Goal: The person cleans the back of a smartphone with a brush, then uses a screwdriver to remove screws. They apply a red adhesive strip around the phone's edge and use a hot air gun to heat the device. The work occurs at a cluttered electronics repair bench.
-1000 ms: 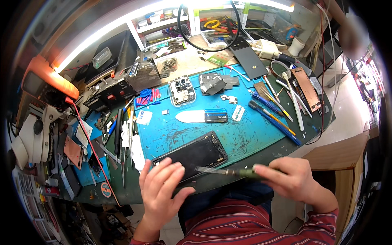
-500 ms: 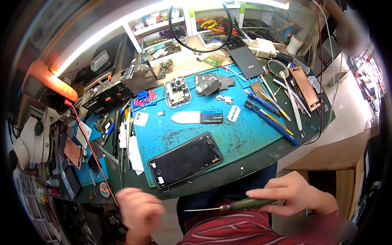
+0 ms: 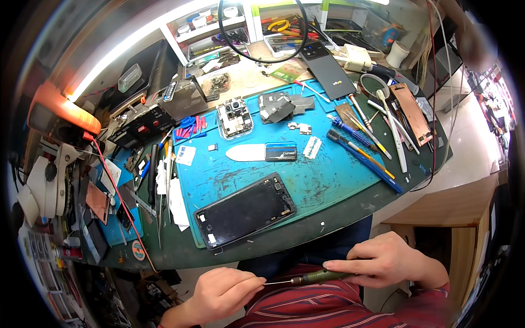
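While the right hand [image 3: 383,259] wraps its fingers round a green-handled tool [image 3: 320,276], index finger stretched along the grip, the left hand [image 3: 227,291] meets it from the other side, fingers bunched together and clamped at the tip of the thin blade [image 3: 278,283]! So the tool lies level between the two hands, off the near edge of the bench and above the lap, right in front of the red striped shirt [image 3: 311,306]. Just beyond, there's the black phone frame [image 3: 246,210], lying tilted across the near edge of the blue mat [image 3: 322,186], no hand on it. Farther up the mat comes a flat white pry tool [image 3: 246,153] with a blue and black end, a slotted razor blade [image 3: 312,147] just to its right, and at the far side a circuit board [image 3: 235,117] in a clear case. Over on the right, a blue brush [image 3: 363,161] lies slantwise.
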A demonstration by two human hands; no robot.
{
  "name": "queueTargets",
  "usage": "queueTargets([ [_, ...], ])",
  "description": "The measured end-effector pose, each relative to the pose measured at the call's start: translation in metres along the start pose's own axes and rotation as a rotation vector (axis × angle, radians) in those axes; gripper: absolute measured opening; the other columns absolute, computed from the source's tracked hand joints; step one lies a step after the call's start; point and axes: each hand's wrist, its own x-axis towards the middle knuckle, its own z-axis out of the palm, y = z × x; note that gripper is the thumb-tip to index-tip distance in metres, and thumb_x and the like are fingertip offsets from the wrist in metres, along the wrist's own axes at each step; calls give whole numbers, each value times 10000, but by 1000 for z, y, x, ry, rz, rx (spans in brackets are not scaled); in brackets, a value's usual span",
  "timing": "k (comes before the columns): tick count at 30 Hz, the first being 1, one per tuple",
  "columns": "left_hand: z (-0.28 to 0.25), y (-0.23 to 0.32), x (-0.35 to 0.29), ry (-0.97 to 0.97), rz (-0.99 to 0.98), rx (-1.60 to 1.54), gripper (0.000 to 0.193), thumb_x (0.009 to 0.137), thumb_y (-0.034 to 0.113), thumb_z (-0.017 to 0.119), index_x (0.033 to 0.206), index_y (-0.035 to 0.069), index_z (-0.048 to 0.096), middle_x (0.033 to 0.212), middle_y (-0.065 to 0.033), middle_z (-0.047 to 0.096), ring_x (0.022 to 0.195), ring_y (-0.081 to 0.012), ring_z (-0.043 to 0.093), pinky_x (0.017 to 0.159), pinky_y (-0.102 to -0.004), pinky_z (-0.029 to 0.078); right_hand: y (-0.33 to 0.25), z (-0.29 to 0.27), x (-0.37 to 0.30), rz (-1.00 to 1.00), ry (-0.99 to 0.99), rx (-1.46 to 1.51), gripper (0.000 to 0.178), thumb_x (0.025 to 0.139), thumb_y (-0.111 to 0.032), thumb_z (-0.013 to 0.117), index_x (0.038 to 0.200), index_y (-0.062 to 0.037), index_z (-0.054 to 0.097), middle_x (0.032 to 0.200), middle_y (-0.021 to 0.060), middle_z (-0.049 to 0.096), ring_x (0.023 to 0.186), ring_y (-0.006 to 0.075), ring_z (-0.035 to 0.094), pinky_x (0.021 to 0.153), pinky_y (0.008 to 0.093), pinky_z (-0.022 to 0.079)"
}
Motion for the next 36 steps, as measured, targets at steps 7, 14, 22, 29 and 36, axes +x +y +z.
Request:
queueTargets([
  [7,-1,-5,-5,162,-27,67,161,789,-33,753,898,76,706,772,-27,664,614,-213,630,577,-328,493,4,1,-6,1,96,-65,566,838,-182,813,1392,-236,713,802,-27,637,601,144,621,488,291,472],
  [14,-10,-15,23,205,-124,370,480,865,476,807,1047,37,738,1002,-94,713,997,-320,662,891,-452,506,40,-24,-10,224,353,-342,619,684,-81,872,1284,-175,754,853,30,681,675,229,663,574,351,523],
  [22,-27,-45,68,-175,-152,296,700,675,242,911,1345,193,714,1513,-153,541,1364,-400,514,1113,-498,446,63,-39,0,100,288,-335,550,681,-72,873,1215,-167,782,863,32,700,695,230,671,588,355,520],
  [29,-24,-41,68,-156,-7,247,602,731,186,850,1317,260,734,1533,-107,559,1380,-335,538,1159,-502,437,73,-41,10,-7,177,-326,499,699,-112,863,1188,-189,796,837,10,672,674,210,636,571,342,480],
  [36,-3,-48,52,-80,2,366,502,849,95,705,1305,302,745,1494,-49,612,1362,-264,568,1173,-492,437,71,-43,12,-10,135,-353,506,705,-103,856,1194,-222,801,844,-3,662,662,194,611,563,335,460],
])
